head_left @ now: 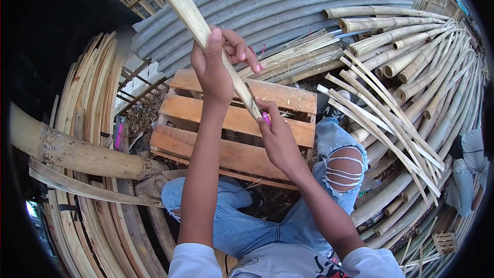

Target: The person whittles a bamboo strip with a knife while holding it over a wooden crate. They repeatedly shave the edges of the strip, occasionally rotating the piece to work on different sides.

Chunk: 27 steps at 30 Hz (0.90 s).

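Note:
A long, pale bamboo strip (189,13) slants from the top of the view down over a low wooden slatted stand. My left hand (212,69) holds it around the middle, thumb lying along its face, other fingers loosely curled behind. At the strip's lower end, my right hand (278,136) is closed round a pink-handled knife (266,118). The thin dark blade lies along the strip's edge, and most of the handle is hidden in the fingers. Beneath both hands is the slatted stand (200,141), between my bent knees.
Bamboo poles (411,69) are piled at the right, with split strips (386,118) across them. More slats (85,108) stack at the left, beside a thick bamboo pole (92,157) reaching toward my knee. Corrugated sheeting (288,5) stands behind the stand.

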Motion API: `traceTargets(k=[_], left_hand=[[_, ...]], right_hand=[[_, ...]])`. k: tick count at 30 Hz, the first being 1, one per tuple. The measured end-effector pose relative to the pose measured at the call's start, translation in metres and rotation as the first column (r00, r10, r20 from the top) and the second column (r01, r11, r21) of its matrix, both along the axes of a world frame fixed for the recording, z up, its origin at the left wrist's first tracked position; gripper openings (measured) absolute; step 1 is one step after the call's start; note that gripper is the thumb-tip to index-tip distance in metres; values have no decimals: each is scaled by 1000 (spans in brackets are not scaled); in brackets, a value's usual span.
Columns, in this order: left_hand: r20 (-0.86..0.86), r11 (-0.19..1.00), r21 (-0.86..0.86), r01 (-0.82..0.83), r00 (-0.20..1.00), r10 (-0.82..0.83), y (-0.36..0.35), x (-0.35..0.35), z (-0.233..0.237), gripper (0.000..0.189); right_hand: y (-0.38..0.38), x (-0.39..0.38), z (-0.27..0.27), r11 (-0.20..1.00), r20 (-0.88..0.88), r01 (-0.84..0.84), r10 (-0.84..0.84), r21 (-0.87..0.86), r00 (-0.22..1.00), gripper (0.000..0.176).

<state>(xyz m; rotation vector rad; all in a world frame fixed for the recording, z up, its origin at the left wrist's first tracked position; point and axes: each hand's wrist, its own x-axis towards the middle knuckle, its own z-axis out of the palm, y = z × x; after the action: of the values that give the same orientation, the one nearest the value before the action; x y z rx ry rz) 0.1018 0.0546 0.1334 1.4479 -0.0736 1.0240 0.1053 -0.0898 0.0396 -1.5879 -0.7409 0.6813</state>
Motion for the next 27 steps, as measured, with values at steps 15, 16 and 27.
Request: traceTargets(k=[15, 16, 27], left_hand=[[84, 972, -24, 235, 969, -232, 3, 5, -2, 29], [78, 966, -24, 256, 964, -253, 3, 4, -1, 30], [2, 957, -14, 291, 957, -291, -1, 12, -3, 33]], right_hand=[[-5, 14, 4, 997, -69, -17, 12, -73, 998, 36], [-7, 13, 13, 999, -130, -34, 30, -32, 991, 36], [-6, 2, -38, 995, 26, 50, -48, -90, 999, 34]])
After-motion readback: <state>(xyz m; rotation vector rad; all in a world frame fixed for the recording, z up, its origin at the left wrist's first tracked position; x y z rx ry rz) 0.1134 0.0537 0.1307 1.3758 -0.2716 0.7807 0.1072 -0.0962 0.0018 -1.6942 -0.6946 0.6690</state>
